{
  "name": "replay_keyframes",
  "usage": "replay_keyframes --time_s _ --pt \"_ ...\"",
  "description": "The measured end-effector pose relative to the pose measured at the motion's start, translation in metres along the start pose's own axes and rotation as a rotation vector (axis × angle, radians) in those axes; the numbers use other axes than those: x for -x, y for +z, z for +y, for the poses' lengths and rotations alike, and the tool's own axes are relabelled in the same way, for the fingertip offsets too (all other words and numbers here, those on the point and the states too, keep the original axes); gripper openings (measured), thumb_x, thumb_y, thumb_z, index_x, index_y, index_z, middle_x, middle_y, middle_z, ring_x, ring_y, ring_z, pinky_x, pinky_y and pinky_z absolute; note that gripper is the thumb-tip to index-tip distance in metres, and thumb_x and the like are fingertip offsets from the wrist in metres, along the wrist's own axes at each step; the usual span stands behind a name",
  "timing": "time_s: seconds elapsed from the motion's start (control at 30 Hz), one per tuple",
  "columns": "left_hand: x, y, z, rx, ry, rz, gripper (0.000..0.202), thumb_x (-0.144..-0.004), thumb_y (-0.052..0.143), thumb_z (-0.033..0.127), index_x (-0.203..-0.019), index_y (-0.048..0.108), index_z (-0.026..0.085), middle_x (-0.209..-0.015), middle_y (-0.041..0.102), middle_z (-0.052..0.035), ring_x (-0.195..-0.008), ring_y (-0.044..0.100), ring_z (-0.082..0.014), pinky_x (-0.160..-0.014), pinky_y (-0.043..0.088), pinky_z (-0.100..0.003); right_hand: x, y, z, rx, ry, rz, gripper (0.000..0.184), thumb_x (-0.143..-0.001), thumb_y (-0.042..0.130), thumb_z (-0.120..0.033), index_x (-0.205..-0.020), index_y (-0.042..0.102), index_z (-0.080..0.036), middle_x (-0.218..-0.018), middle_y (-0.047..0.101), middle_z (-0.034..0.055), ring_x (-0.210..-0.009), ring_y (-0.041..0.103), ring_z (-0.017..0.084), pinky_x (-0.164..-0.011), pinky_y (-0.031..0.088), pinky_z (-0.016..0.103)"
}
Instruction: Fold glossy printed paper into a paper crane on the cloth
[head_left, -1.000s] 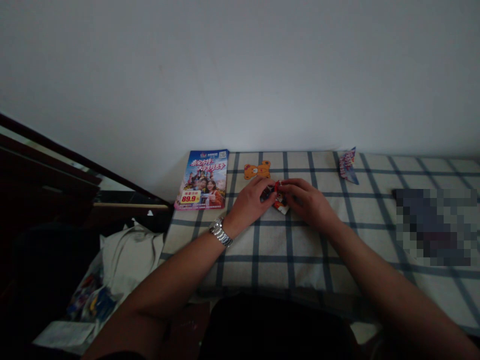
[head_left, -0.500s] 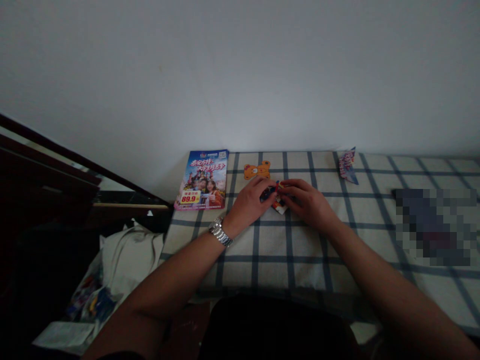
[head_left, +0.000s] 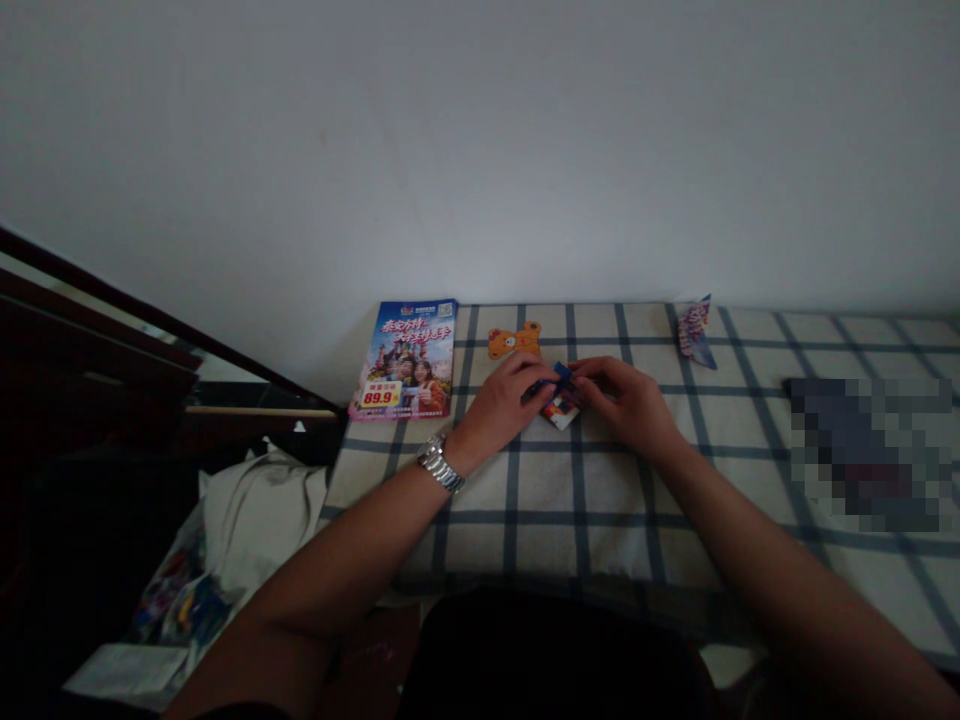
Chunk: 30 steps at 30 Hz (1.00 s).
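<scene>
Between my two hands is a small piece of folded printed paper (head_left: 562, 408), blue, orange and white, just above or on the checked cloth. My left hand (head_left: 508, 400), with a metal watch on the wrist, pinches its left side between thumb and fingers. On the other side, my right hand (head_left: 624, 402) has its thumb and fingertips closed on the upper right edge. Fingers cover part of the paper. Just beyond my left hand lies an orange bear-shaped piece (head_left: 514, 341). A stack of colourful flyers (head_left: 412, 350) rests farther left.
Near the wall (head_left: 525, 150), another folded printed paper (head_left: 696, 332) stands on the checked cloth (head_left: 540, 480). A dark, pixelated flat object (head_left: 862, 450) lies at right. Below the left edge are a white bag (head_left: 262, 510) and dark wooden furniture (head_left: 90, 370).
The paper's visible face has changed: a blue flap now shows at its top where red showed before. My right fingers have shifted slightly; my left hand stays almost in place.
</scene>
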<state>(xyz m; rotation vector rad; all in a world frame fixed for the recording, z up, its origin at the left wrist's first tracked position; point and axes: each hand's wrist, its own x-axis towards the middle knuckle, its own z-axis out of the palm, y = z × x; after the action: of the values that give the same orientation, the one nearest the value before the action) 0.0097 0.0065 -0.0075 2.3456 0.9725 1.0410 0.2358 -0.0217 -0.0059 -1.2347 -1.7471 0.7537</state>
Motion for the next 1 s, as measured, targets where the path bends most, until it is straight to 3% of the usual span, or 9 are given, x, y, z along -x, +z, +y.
replay_keyframes --time_s 0.17,0.5,0.7,0.83,1.0 --pt "0.0 -0.001 0.002 0.018 0.082 0.004 0.016 -0.099 0.067 0.013 -0.112 0.071 0.022 -0.115 0.066 -0.0048 -0.111 0.067 -0.0175 -0.099 0.06 -0.038 -0.001 0.0 0.003 -0.113 0.13 0.028 0.029 -0.095 0.07 -0.047 -0.113 0.072 -0.025 -0.108 0.08 0.007 -0.098 0.077 0.026 -0.088 0.064 0.041" --pt "0.001 -0.001 0.005 0.055 0.145 -0.047 0.016 -0.1 0.065 0.015 -0.115 0.069 0.021 -0.118 0.065 -0.0053 -0.111 0.067 -0.0167 -0.101 0.059 -0.037 -0.001 -0.003 -0.001 -0.116 0.191 -0.005 0.031 -0.09 0.075 -0.049 -0.107 0.075 -0.022 -0.097 0.081 0.0059 -0.088 0.077 0.024 -0.084 0.063 0.039" --pt "0.0 -0.006 0.01 0.076 0.039 -0.047 0.017 -0.101 0.066 0.02 -0.118 0.067 0.024 -0.115 0.067 -0.0047 -0.109 0.068 -0.018 -0.101 0.058 -0.038 -0.002 -0.004 0.002 -0.147 0.186 0.011 0.03 -0.089 0.076 -0.05 -0.102 0.074 -0.023 -0.093 0.08 0.005 -0.084 0.076 0.023 -0.079 0.062 0.037" --pt "0.001 -0.007 0.01 0.086 -0.059 -0.04 0.023 -0.104 0.062 0.026 -0.126 0.064 0.022 -0.114 0.07 -0.0057 -0.102 0.07 -0.018 -0.096 0.059 -0.037 -0.003 -0.005 0.004 -0.181 0.189 0.055 0.031 -0.087 0.079 -0.05 -0.1 0.075 -0.023 -0.095 0.08 0.0055 -0.087 0.076 0.024 -0.083 0.063 0.04" --pt "0.002 -0.003 0.006 0.089 -0.081 -0.067 0.018 -0.104 0.062 0.026 -0.121 0.067 0.023 -0.113 0.074 -0.0042 -0.103 0.071 -0.0178 -0.094 0.058 -0.035 -0.004 -0.006 0.006 -0.228 0.205 0.087 0.032 -0.085 0.081 -0.05 -0.099 0.075 -0.023 -0.095 0.08 0.0056 -0.089 0.076 0.024 -0.087 0.063 0.041"
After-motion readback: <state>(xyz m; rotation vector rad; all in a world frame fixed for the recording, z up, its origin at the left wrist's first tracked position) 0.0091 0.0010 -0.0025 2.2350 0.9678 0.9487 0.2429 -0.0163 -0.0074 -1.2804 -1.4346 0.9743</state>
